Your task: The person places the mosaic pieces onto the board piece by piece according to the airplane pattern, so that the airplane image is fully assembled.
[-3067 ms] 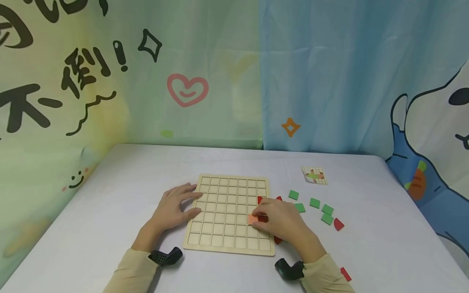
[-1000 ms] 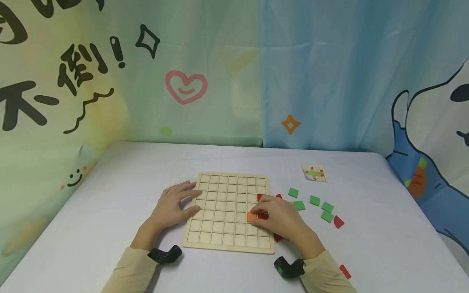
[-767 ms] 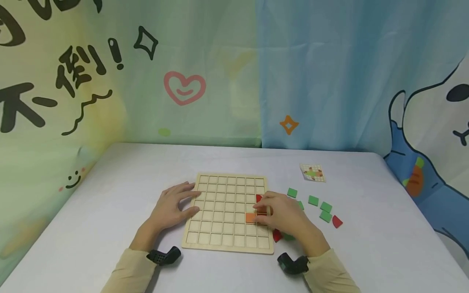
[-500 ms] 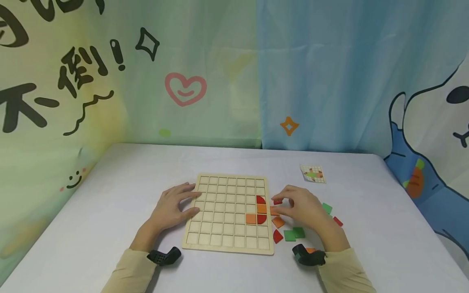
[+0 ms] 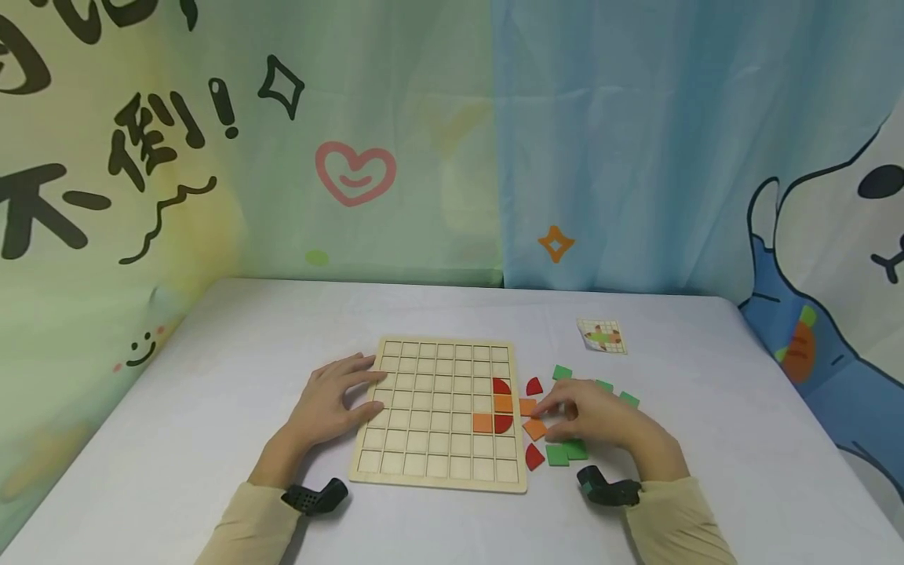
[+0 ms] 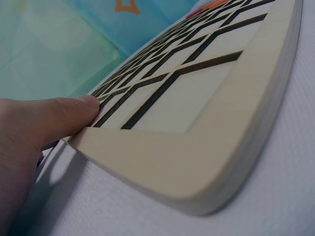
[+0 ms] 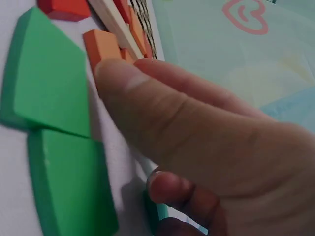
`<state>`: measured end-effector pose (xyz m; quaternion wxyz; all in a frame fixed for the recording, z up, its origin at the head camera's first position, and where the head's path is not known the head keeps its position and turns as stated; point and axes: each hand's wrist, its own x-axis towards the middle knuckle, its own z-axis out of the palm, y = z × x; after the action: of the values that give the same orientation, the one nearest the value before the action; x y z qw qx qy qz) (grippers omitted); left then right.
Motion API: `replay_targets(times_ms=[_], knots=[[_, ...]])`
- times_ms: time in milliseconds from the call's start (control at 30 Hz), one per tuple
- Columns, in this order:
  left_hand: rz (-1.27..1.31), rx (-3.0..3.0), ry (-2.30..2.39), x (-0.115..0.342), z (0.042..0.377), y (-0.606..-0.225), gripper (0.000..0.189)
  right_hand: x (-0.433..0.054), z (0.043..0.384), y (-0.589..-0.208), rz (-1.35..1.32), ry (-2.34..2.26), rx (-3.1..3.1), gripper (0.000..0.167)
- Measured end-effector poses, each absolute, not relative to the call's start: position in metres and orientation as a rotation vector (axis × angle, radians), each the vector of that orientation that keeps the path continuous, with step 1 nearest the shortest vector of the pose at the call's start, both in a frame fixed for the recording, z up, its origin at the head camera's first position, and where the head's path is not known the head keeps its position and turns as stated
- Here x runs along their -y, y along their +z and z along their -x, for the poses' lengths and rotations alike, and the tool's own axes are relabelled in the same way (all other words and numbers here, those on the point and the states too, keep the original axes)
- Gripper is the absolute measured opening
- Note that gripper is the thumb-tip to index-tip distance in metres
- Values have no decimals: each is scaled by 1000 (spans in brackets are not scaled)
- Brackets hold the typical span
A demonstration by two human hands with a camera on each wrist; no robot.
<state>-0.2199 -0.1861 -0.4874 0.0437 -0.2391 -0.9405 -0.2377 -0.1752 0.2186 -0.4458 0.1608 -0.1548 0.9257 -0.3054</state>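
A wooden grid board (image 5: 431, 482) lies flat on the table. My left hand (image 5: 339, 402) rests at its left edge with fingers spread, the thumb on the rim in the left wrist view. Inside the grid sit two red rounded tiles, with one orange tile between them and another orange tile (image 5: 482, 423) to the left of the lower red one. My right hand (image 5: 600, 414) is low over the loose pieces right of the board, thumb and index finger apart, close to an orange square tile (image 5: 534, 429). In the right wrist view the thumb overlaps an orange tile (image 7: 101, 44).
Loose red quarter-round pieces (image 5: 534, 457) lie along the board's right side. Green square tiles (image 5: 557, 455) are scattered around the right hand, some partly hidden under it. A small pattern card (image 5: 603, 337) lies farther back. A printed curtain (image 5: 424, 196) hangs behind the table.
My right hand has let go of the orange tile, now in the grid, and moved right off the board, then down over the loose orange tiles. My left hand has stayed put.
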Motion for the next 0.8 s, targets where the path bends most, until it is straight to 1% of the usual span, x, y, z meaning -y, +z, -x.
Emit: replay_targets(times_ms=[333,567,800], knots=[[733,2873,-716,186,220,-487,51,-213,175,-448,422,-833,-2654,25],[728,2872,-711,186,220,-489,51,-211,175,-447,350,-824,-2660,26],[735,2863,-710,186,220,-489,51,-213,175,-446,415,-837,-2685,26]])
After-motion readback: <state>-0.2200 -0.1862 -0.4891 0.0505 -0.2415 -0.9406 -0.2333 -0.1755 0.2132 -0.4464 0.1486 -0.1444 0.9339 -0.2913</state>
